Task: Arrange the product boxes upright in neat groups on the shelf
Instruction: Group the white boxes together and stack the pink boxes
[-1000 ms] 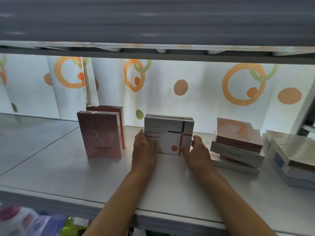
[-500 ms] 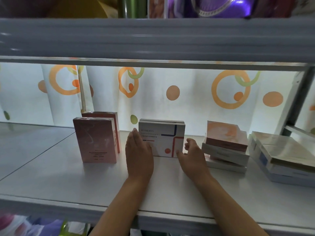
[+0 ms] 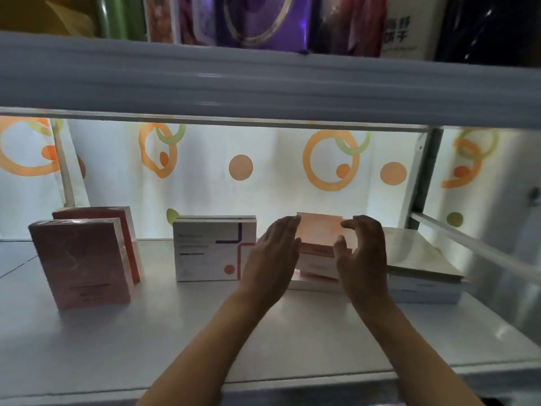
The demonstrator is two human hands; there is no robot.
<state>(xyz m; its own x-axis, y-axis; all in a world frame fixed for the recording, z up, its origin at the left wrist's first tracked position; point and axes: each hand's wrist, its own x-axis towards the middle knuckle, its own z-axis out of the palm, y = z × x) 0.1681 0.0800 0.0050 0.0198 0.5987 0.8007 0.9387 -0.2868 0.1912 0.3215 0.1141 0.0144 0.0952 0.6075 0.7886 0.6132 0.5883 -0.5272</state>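
A flat stack of boxes has an orange-topped box (image 3: 319, 230) on top, lying on the white shelf (image 3: 175, 332). My left hand (image 3: 272, 259) is at that box's left side with straight fingers. My right hand (image 3: 363, 253) is at its right side, fingers loosely curved and thumb in front of the box. Just left of them, two white boxes (image 3: 210, 250) with red and blue lines stand upright, one behind the other. Two pink boxes (image 3: 79, 265) stand upright at the far left.
Another flat stack of pale boxes (image 3: 418, 265) lies at the right, close to the shelf's metal upright (image 3: 424, 183). A patterned curtain (image 3: 240, 171) closes the back. The upper shelf board (image 3: 263, 83) hangs low overhead and carries packaged goods.
Both hands left the upright white boxes and moved right to the orange-topped box on the flat stack. The view has shifted up and to the right.
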